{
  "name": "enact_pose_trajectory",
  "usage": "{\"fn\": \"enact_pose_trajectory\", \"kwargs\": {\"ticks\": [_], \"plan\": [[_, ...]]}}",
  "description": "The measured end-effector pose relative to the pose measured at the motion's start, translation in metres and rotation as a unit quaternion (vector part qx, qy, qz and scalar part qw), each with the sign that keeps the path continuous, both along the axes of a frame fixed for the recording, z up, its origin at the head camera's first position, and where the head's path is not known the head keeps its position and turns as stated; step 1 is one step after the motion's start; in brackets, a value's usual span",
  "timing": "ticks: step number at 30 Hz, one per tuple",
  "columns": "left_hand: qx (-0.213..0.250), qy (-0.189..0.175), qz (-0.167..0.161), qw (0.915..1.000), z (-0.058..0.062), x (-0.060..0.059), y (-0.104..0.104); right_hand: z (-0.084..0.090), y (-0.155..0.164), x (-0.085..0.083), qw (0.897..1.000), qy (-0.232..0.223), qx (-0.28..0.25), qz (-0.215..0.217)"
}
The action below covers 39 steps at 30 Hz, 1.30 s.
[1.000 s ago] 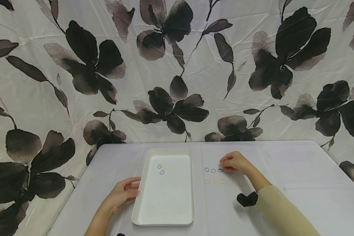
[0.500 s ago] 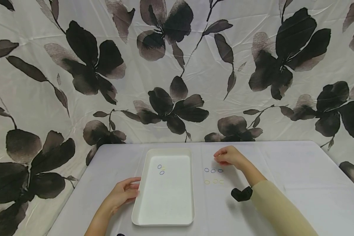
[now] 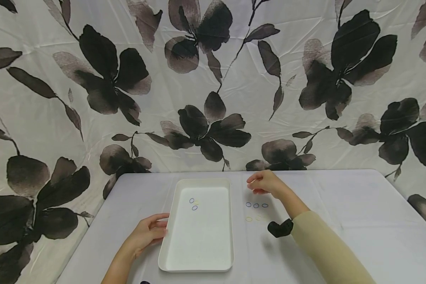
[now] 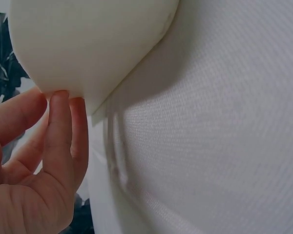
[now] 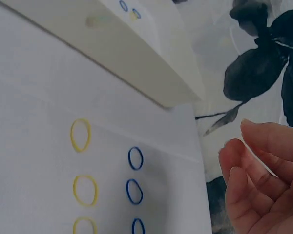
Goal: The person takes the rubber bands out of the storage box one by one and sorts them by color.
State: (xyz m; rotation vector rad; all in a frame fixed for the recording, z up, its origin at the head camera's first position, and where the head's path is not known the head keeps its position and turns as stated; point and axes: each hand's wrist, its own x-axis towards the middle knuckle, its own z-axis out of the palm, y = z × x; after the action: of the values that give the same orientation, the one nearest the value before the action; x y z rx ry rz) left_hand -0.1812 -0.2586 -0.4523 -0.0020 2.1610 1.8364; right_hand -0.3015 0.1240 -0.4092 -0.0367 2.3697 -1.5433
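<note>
My left hand touches the left side of a white tray with its fingertips, fingers fairly straight. In the left wrist view the thumb and fingers meet the tray's outer wall. My right hand hovers beyond a row of three thin blue rings, the middle one plain in the right wrist view. Its fingers are loosely bent around nothing. Alongside lies a row of yellow rings; the right one is hard to make out in the head view. Two blue rings and a yellow one lie inside the tray.
The table has a white cloth and ends at the back against a flower-printed curtain. A black wrist device hangs at my right wrist, by the sleeve. The tray's raised wall stands between the ring rows and the left hand.
My right hand has lifted off the rightmost blue ring and moved left and toward the table's back. That ring now lies uncovered. The left hand and tray stay put.
</note>
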Motion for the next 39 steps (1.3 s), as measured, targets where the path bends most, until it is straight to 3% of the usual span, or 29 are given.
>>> {"fn": "enact_pose_trajectory", "kwargs": {"ticks": [25,39], "plan": [[-0.01,-0.006,0.006,0.9999,0.0,0.0,0.0,0.011,-0.043,-0.003,1.0,-0.003,0.005,0.025],[-0.007,-0.005,0.01,0.9999,0.0,0.0,0.001,0.006,-0.065,-0.001,0.998,-0.004,-0.014,0.054]]}}
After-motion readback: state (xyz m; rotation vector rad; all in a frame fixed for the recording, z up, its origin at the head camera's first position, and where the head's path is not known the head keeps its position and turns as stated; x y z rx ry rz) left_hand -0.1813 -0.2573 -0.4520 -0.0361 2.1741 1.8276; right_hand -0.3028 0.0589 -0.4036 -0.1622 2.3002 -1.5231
